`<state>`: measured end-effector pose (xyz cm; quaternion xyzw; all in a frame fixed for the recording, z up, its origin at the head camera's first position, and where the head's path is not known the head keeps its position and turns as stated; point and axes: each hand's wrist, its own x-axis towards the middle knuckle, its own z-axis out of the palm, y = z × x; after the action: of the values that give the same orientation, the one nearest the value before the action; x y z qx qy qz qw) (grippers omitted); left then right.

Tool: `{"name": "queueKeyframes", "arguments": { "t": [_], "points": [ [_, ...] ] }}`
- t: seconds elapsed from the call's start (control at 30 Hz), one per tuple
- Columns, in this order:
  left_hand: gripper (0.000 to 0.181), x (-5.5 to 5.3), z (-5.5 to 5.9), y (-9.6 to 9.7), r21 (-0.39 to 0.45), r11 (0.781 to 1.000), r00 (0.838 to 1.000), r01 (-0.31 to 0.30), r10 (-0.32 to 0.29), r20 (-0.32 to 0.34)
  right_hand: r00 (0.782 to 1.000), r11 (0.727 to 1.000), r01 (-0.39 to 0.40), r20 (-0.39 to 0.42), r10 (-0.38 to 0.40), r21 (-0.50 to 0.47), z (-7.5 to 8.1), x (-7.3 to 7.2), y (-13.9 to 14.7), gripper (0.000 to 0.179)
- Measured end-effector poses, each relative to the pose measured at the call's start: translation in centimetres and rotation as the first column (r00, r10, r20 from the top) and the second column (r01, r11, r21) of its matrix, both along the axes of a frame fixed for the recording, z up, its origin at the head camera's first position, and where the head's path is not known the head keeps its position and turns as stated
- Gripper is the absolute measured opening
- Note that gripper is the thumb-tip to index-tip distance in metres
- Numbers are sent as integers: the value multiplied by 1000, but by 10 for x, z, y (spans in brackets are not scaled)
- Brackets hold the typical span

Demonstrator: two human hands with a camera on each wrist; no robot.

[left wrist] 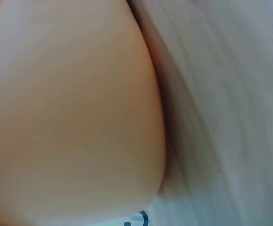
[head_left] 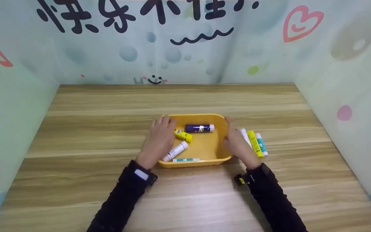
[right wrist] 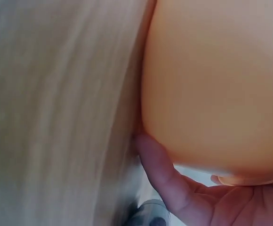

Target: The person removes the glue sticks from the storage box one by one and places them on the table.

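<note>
A yellow plastic basket (head_left: 208,146) sits mid-table, held from both sides. My left hand (head_left: 159,139) grips its left rim, and my right hand (head_left: 239,145) holds the right side with the thumb at the rim. In the basket lie a dark blue glue stick (head_left: 199,128), a yellow one (head_left: 183,135), a white one (head_left: 175,151) and a slim teal-and-white one (head_left: 186,159). The left wrist view is mostly the basket's wall (left wrist: 75,113), with no fingers visible. In the right wrist view, a finger (right wrist: 162,172) bends against the basket's lower edge.
Just right of my right hand, a white glue stick (head_left: 245,136), a yellow one (head_left: 255,144) and a teal-and-white one (head_left: 262,145) lie side by side on the wooden table (head_left: 108,106). Printed fabric walls (head_left: 179,64) enclose the table at the back and sides.
</note>
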<state>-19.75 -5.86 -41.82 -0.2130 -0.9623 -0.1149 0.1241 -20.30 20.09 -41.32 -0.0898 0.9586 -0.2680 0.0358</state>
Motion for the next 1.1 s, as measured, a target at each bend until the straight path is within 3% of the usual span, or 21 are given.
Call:
{"name": "queueKeyframes", "arguments": {
  "t": [0.13,0.3,0.4,0.5,0.7,0.93,1.1],
  "points": [
    [36,-5,2,4,86,991,988,103,-112,107,996,999,43,81,-40,-31,0,-2,-3,69],
    [45,-11,4,11,184,976,931,116,-172,321,996,999,30,88,-26,-38,0,-4,-6,69],
    [51,-13,4,15,190,975,906,114,-181,383,999,1000,0,52,1,-18,0,-4,-7,68],
    [55,-13,1,17,161,981,901,112,-169,400,1000,1000,-8,17,8,6,0,-3,-6,68],
    [52,-15,-3,20,80,984,907,160,-179,381,999,1000,6,40,-6,-2,0,-4,-5,68],
    [44,-12,-3,23,137,972,868,193,-234,438,997,1000,16,73,-15,-24,0,-4,-1,69],
    [34,-12,-4,26,125,971,865,203,-238,442,996,999,33,82,-30,-41,-2,-2,1,71]
  ]
}}
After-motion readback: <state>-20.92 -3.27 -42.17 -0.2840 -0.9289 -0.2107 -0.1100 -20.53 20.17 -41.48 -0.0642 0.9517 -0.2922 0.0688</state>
